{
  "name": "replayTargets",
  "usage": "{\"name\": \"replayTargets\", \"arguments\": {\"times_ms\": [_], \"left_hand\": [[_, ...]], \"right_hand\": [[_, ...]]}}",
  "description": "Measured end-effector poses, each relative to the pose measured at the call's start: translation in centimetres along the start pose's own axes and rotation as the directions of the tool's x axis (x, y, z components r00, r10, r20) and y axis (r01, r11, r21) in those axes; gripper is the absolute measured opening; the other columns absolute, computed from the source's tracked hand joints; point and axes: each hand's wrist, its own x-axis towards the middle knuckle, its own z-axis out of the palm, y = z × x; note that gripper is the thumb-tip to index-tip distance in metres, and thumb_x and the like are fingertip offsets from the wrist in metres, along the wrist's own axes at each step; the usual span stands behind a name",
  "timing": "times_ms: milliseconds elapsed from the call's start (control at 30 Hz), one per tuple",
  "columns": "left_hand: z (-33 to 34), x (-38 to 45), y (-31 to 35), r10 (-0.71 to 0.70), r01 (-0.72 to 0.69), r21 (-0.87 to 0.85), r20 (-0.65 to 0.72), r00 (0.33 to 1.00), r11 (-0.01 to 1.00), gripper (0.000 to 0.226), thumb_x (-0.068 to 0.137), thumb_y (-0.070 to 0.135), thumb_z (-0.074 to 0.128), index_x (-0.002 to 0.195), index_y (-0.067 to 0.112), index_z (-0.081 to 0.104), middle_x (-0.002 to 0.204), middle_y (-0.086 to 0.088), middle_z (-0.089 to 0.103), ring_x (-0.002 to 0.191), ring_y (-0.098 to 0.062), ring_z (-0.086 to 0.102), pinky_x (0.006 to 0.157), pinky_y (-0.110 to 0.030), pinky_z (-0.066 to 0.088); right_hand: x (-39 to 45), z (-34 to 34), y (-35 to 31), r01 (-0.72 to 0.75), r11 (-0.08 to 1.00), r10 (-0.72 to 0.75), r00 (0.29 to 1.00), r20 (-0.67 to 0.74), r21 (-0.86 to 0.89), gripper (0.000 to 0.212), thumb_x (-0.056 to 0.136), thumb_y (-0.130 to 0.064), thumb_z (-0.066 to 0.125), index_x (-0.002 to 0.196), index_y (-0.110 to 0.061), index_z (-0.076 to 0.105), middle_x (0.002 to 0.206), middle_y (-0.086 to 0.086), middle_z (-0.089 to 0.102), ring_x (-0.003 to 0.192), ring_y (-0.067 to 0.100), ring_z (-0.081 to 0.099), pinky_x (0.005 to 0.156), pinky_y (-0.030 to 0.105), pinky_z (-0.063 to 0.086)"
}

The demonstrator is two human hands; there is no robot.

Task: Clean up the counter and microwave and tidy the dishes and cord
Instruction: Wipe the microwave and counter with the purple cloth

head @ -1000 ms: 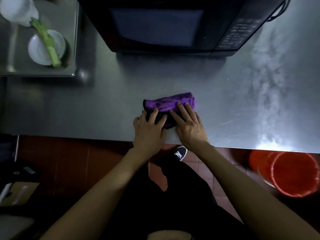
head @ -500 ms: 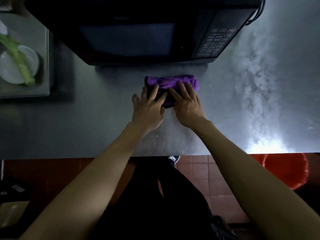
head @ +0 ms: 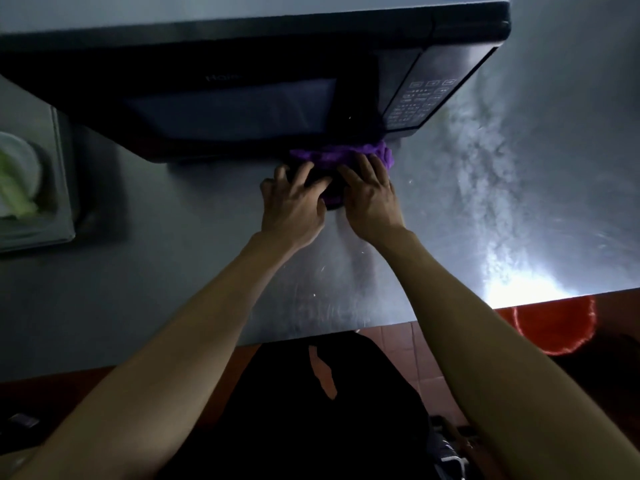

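A folded purple cloth [head: 337,157] lies on the steel counter [head: 156,271], pushed up against the front foot of the black microwave [head: 242,98]. My left hand [head: 292,202] presses on the cloth's near left part with spread fingers. My right hand [head: 370,195] lies flat on its right part, fingers straight. The microwave door is closed, and its keypad [head: 420,103] faces right. Wet, cloudy streaks [head: 491,188] run down the counter to the right of my hands.
At the far left stands a steel tray [head: 62,202] holding a white dish [head: 17,164] and a green stalk [head: 17,195]. An orange bucket [head: 554,327] sits on the tiled floor below the counter's right front edge.
Both hands have slid the cloth away from the counter's front edge, straight back until it meets the microwave. The view has moved forward with them.
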Motion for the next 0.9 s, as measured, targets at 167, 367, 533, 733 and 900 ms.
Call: {"name": "replayTargets", "arguments": {"times_ms": [167, 367, 533, 733, 900], "left_hand": [[0.5, -0.7, 3.2, 0.047, -0.046, -0.01, 0.034, 0.998, 0.999, 0.044, 0.09, 0.028, 0.051, 0.134, 0.035, 0.055, 0.148, 0.002, 0.039, 0.122, -0.038, 0.039, 0.094, -0.05, 0.032], [1.8, -1.8, 9.0, 0.07, -0.069, -0.023, 0.047, 0.996, 0.997, 0.042, 0.09, 0.028, 0.053, 0.132, 0.037, 0.056, 0.148, 0.007, 0.04, 0.121, -0.034, 0.039, 0.098, -0.049, 0.031], [3.3, -3.3, 14.3, 0.117, -0.117, -0.035, 0.015, 0.993, 0.993, 0.038, 0.088, 0.016, 0.06, 0.124, 0.029, 0.059, 0.137, 0.004, 0.049, 0.113, -0.035, 0.045, 0.093, -0.052, 0.039], [3.7, -2.5, 17.0, 0.136, -0.136, -0.014, -0.014, 0.991, 0.991, 0.05, 0.083, 0.022, 0.068, 0.13, 0.027, 0.051, 0.134, 0.003, 0.05, 0.11, -0.032, 0.049, 0.089, -0.05, 0.045], [4.0, -2.4, 16.4, 0.171, -0.172, 0.081, 0.023, 0.985, 0.982, 0.067, 0.077, 0.032, 0.077, 0.139, 0.028, 0.052, 0.135, 0.004, 0.05, 0.11, -0.033, 0.05, 0.089, -0.048, 0.045]], "right_hand": [[-2.5, -0.3, 2.7, -0.048, 0.999, 0.048, 0.999, -0.012, 0.003, 0.045, 0.098, -0.03, 0.043, 0.142, -0.025, 0.049, 0.155, 0.009, 0.036, 0.146, 0.035, 0.023, 0.11, 0.055, 0.037], [-7.1, -1.5, 7.4, -0.083, 0.996, 0.084, 0.996, -0.027, 0.014, 0.045, 0.099, -0.028, 0.047, 0.144, -0.023, 0.047, 0.157, 0.01, 0.033, 0.148, 0.034, 0.019, 0.11, 0.054, 0.035], [-11.2, -2.8, 11.6, -0.126, 0.991, 0.125, 0.991, -0.04, -0.035, 0.044, 0.096, -0.027, 0.054, 0.14, -0.025, 0.05, 0.154, 0.01, 0.039, 0.145, 0.036, 0.027, 0.105, 0.053, 0.037], [-13.2, -4.0, 15.7, -0.045, 0.979, 0.036, 0.998, -0.049, -0.198, 0.054, 0.087, -0.036, 0.066, 0.138, -0.026, 0.05, 0.146, 0.009, 0.046, 0.134, 0.036, 0.038, 0.101, 0.051, 0.038], [-12.6, -4.2, 17.2, -0.025, 0.996, 0.03, 0.998, 0.061, -0.083, 0.07, 0.091, -0.038, 0.062, 0.153, -0.027, 0.032, 0.16, 0.009, 0.029, 0.144, 0.045, 0.018, 0.116, 0.053, 0.026]]}}
